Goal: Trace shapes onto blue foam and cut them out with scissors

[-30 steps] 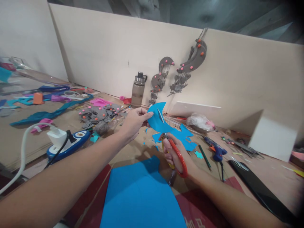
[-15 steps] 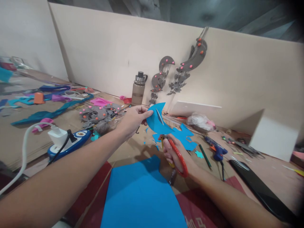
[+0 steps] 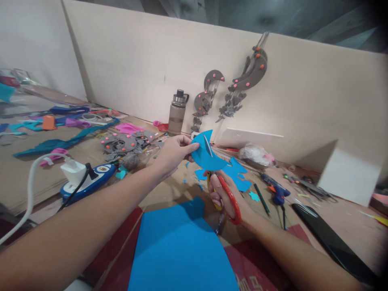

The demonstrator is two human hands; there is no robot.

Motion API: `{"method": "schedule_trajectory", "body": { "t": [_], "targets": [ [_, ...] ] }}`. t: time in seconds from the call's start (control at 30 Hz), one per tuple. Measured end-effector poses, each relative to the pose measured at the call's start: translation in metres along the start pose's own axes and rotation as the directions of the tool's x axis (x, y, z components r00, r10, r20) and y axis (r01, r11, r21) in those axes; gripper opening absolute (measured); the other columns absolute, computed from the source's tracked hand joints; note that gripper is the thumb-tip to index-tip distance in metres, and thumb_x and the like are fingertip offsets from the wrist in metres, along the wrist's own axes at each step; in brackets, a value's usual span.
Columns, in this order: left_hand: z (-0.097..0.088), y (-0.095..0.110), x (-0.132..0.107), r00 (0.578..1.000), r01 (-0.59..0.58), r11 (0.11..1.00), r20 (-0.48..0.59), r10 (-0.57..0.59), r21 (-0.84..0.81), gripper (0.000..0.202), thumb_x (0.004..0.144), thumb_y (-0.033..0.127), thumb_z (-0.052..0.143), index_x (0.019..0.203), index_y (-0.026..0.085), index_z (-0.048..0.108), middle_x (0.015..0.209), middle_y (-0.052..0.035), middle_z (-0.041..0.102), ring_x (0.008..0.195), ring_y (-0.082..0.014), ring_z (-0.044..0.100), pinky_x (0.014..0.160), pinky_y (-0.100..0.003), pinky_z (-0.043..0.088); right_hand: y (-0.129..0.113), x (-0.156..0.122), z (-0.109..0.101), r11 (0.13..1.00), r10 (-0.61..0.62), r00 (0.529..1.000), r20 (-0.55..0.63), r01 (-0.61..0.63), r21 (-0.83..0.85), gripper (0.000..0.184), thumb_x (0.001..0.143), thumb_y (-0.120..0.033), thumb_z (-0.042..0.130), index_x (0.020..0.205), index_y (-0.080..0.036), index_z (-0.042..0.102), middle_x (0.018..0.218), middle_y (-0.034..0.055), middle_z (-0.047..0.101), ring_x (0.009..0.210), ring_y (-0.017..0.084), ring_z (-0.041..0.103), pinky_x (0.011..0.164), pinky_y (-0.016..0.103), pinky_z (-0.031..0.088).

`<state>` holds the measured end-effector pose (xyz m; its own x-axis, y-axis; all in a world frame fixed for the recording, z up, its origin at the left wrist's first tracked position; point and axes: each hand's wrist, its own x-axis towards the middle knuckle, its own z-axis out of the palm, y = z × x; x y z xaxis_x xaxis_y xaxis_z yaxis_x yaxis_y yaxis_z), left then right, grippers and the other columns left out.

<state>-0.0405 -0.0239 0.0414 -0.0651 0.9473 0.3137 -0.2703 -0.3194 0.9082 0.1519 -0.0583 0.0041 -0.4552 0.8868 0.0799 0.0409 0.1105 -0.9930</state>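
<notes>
My left hand pinches the left side of a blue crescent-shaped piece, thin like craft foam or felt, and holds it up above the table. Just below the crescent's lower edge, my right hand is wrapped round scissors with red and yellow handles. Their blades point up toward the crescent and are mostly hidden behind it. A large blue sheet lies in front of me. Behind my right hand are jagged blue offcuts.
A water bottle stands by the board, where grey crescent hangings are fixed. Left lie a blue power strip and more grey crescents. Right are a pencil, a glue gun and a black phone-like slab.
My left hand and the blue crescent have shifted slightly to the right, and the crescent is turned a little. The scissors have barely moved.
</notes>
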Motion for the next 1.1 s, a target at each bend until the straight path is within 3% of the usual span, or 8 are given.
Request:
{"method": "schedule_trajectory", "body": {
  "t": [0.5,0.93,1.1],
  "targets": [
    [0.0011,-0.0003,-0.0014,1.000,0.028,0.999,-0.010,-0.029,-0.023,0.036,0.067,0.029,0.090,0.068,0.014,0.058,0.060,0.0006,0.064,0.049,-0.0090,0.059,0.047,-0.020,0.048,-0.0015,-0.0004,0.0012,0.999,0.047,0.998,-0.031,-0.048,-0.019,0.060,0.077,-0.078,0.065,0.079,-0.023,0.039,0.064,-0.0088,0.036,0.045,0.004,0.028,0.038,0.015,0.022],
    [-0.0007,-0.0035,-0.0005,0.998,0.068,0.998,0.016,-0.068,-0.001,0.048,0.058,0.039,0.093,0.067,0.016,0.052,0.060,0.0021,0.061,0.047,-0.0098,0.059,0.048,-0.023,0.052,-0.0014,-0.0004,0.0004,0.998,0.059,0.998,-0.029,-0.059,-0.009,0.054,0.081,-0.073,0.064,0.084,-0.024,0.042,0.065,-0.0091,0.036,0.043,0.003,0.027,0.037,0.014,0.022],
    [-0.0059,-0.0010,0.0037,0.995,0.081,0.997,0.049,-0.082,0.013,0.044,0.066,0.050,0.087,0.069,0.014,0.061,0.065,-0.0016,0.064,0.053,-0.0100,0.059,0.047,-0.021,0.050,0.0018,-0.0003,-0.0017,0.998,0.062,0.998,-0.017,-0.062,-0.024,0.055,0.082,-0.074,0.063,0.083,-0.023,0.043,0.065,-0.0087,0.036,0.044,0.003,0.027,0.037,0.014,0.021]
  ]
}}
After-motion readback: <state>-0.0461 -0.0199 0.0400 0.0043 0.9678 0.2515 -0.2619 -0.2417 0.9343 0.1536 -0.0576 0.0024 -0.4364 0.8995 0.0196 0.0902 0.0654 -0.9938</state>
